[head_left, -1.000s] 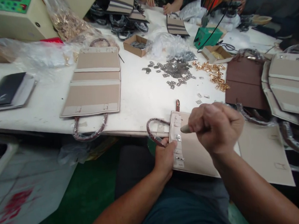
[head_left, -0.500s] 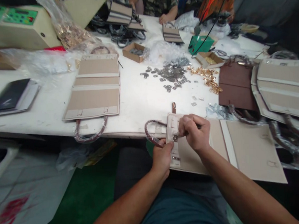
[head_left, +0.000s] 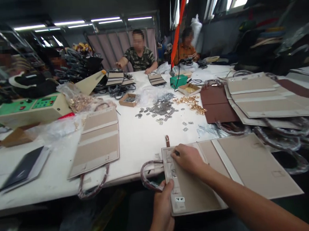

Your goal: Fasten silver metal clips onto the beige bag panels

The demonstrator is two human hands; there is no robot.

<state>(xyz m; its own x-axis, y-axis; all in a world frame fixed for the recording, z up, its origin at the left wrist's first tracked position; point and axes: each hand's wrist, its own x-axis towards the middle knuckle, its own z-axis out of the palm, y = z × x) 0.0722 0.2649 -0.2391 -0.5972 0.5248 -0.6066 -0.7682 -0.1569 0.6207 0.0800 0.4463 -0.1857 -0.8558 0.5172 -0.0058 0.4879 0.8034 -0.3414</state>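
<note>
An unfolded beige-lined handbag panel (head_left: pixel 241 159) lies at the near edge of the table, its brown plastic-wrapped handle (head_left: pixel 145 178) sticking out to the left. My left hand (head_left: pixel 162 202) grips the panel's left border, thumb on top and fingers beneath. Closed fingers of my right hand (head_left: pixel 190 157) press at the panel's far left corner; a small dark thing shows between them, too little visible to name. Two small metal plates sit on the border strip, the nearer plate (head_left: pixel 180 199) below my left thumb. Past the far edge projects a brown strap with a gold-coloured fitting (head_left: pixel 167 141).
Loose metal plates (head_left: pixel 161 108) and gold-coloured hardware (head_left: pixel 195 104) are heaped mid-table. Another open bag panel (head_left: pixel 98 140) lies left, near a dark booklet (head_left: pixel 25 168). Stacked bag panels (head_left: pixel 268 94) stand right. A machine (head_left: pixel 33 107) occupies the far left; two people sit across.
My right hand has moved from the middle of the border strip to its far corner. My left hand keeps its hold on the border. The view has tilted up.
</note>
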